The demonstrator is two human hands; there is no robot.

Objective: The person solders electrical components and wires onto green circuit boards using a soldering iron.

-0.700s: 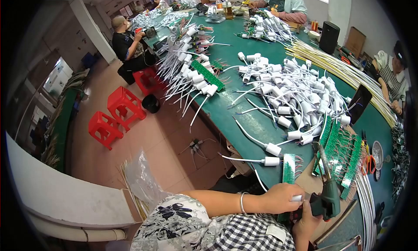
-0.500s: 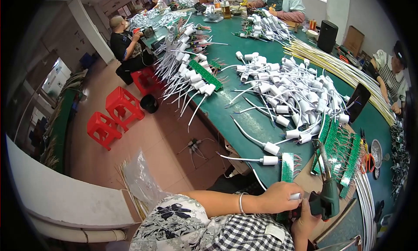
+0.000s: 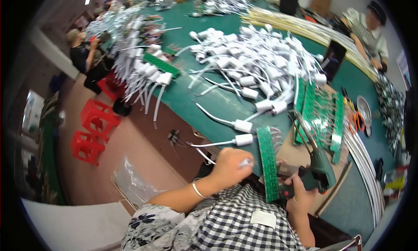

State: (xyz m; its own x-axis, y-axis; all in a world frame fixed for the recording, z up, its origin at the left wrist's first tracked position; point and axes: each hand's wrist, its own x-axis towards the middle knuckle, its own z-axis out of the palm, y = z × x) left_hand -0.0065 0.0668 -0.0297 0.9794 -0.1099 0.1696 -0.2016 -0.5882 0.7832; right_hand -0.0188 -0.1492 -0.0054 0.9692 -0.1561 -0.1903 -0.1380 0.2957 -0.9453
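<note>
My left hand (image 3: 233,167) is closed around a white cylindrical cable part (image 3: 245,163), whose white end shows at the fingers. A white cable sticks out on the hand's far side. Close by to the right, a green circuit board strip (image 3: 267,164) with thin wires along one edge lies at the table's near edge. My right hand (image 3: 301,196) grips the handle of a dark green soldering gun (image 3: 321,170), with its long metal tip reaching up and left. Two more white cable parts (image 3: 243,140) lie just beyond my left hand.
A large heap of white cable parts (image 3: 257,59) covers the table (image 3: 183,114). Several wired green boards (image 3: 320,116) lie past the gun, beside orange-handled scissors (image 3: 359,120) and a metal dish (image 3: 365,109). Red stools (image 3: 98,118) stand left. A co-worker (image 3: 368,38) sits at right.
My left hand, with the white cable part, has moved left, away from the soldering gun and board strip. More of the strip shows. The whole view has shifted.
</note>
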